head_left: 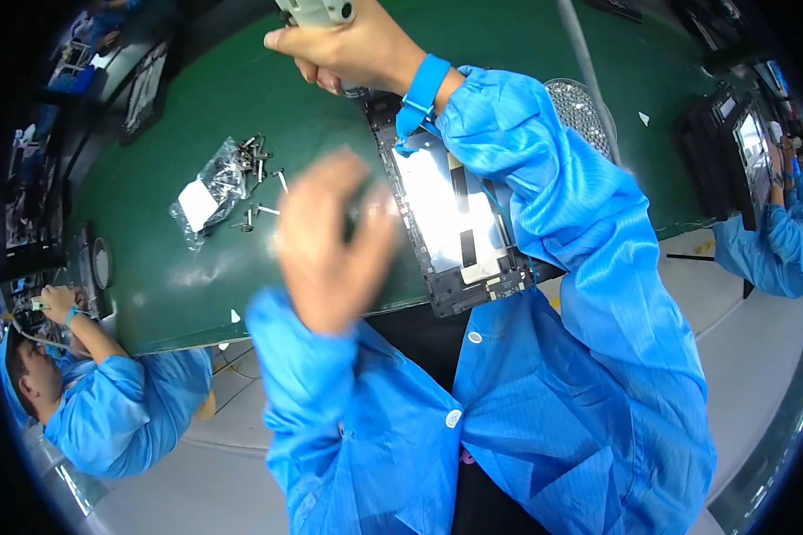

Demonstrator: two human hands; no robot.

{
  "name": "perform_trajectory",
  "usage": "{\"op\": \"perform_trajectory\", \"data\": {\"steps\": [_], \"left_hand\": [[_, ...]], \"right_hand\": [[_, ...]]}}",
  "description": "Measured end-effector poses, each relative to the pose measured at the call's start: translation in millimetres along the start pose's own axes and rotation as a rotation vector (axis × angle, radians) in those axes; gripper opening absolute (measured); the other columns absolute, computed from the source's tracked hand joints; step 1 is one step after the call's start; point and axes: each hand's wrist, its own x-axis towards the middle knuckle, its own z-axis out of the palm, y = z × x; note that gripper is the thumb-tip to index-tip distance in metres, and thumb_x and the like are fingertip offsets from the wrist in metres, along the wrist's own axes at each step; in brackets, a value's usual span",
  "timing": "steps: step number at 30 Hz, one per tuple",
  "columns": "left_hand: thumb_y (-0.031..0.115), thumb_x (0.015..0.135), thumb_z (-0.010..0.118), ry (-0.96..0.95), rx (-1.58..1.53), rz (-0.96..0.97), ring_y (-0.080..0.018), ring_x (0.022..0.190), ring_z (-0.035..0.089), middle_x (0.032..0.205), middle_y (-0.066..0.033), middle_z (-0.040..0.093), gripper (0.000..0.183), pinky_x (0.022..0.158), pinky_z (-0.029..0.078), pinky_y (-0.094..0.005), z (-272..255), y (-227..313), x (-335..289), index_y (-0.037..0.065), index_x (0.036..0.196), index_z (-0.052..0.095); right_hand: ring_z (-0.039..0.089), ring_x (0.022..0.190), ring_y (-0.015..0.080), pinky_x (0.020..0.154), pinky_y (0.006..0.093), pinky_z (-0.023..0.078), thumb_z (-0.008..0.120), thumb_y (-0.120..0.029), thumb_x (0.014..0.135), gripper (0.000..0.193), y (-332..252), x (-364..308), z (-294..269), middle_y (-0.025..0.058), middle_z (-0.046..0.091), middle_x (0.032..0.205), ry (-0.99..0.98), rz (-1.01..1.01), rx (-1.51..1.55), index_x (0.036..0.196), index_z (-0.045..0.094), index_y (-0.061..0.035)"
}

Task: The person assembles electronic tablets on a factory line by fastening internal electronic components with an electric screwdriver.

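Note:
My right hand (357,53) is closed around a pale electric screwdriver (323,11) at the top of the view, and a blue band circles that wrist. Below it lies an opened flat electronic device (433,201), tablet-like, with a dark frame, a shiny silver panel and black strips. Its upper right part is hidden by my right sleeve. Motion blurs my left hand (335,245), which hovers left of the device; its thumb and fingers are apart and nothing shows between them. Further left, small metal pins (257,159) lie beside and in a clear plastic bag (210,192) with a white label.
The green table (152,285) has a curved near edge. A round dish of small shiny pieces (580,111) sits by a grey pole (584,62). Dark devices (732,160) stand at the right. A co-worker in blue (107,401) works at the left; another blue sleeve (758,254) shows right.

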Motion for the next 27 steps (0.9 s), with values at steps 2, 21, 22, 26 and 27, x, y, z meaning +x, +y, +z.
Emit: {"op": "perform_trajectory", "data": {"steps": [2,21,22,26,27], "left_hand": [[0.029,0.077,0.083,-0.197,0.076,0.026,-0.0417,0.118,0.057,0.129,-0.0200,0.058,0.052,0.096,0.047,-0.0498,0.7,52.2,-42.9,0.004,0.119,0.064],[0.026,0.086,0.076,0.141,0.319,0.175,-0.0373,0.117,0.061,0.130,-0.0210,0.061,0.045,0.099,0.049,-0.0404,94.1,-158.2,163.2,0.002,0.123,0.066],[0.029,0.087,0.074,0.163,0.349,0.155,-0.0366,0.117,0.061,0.130,-0.0194,0.061,0.045,0.098,0.050,-0.0402,103.3,-170.8,174.1,0.004,0.123,0.066],[0.038,0.085,0.075,0.192,0.407,0.116,-0.0358,0.116,0.062,0.130,-0.0186,0.062,0.050,0.099,0.049,-0.0397,126.9,-191.1,210.3,0.005,0.122,0.068],[0.039,0.086,0.074,0.169,0.421,0.069,-0.0345,0.117,0.062,0.130,-0.0182,0.062,0.049,0.100,0.049,-0.0394,128.8,-194.1,215.7,0.005,0.122,0.068]], "right_hand": [[0.057,0.047,0.0114,0.043,0.0278,0.045,0.072,-0.021,0.083,0.021,-6.2,-1.6,-3.6,0.0073,0.064,0.065,-0.046,0.042,0.078,0.083,0.065,-0.0004],[0.049,0.046,0.0083,0.046,0.0249,0.042,0.057,-0.012,0.087,0.021,-58.6,-129.5,-176.3,0.0127,0.063,0.072,0.140,-0.014,-0.027,0.096,0.063,0.0060],[0.053,0.044,0.0097,0.043,0.0253,0.041,0.064,-0.007,0.082,0.013,-56.6,-129.0,-175.2,0.0084,0.066,0.066,0.106,0.013,0.081,0.086,0.067,0.0051],[0.055,0.044,0.0104,0.044,0.0247,0.043,0.063,-0.006,0.082,0.013,-40.5,-133.5,-168.8,0.0111,0.068,0.069,0.135,0.007,0.074,0.083,0.067,0.0057],[0.055,0.044,0.0106,0.044,0.0248,0.044,0.063,-0.006,0.082,0.012,-40.4,-133.0,-168.2,0.0116,0.068,0.070,0.136,-0.004,0.079,0.083,0.067,0.0057]]}}
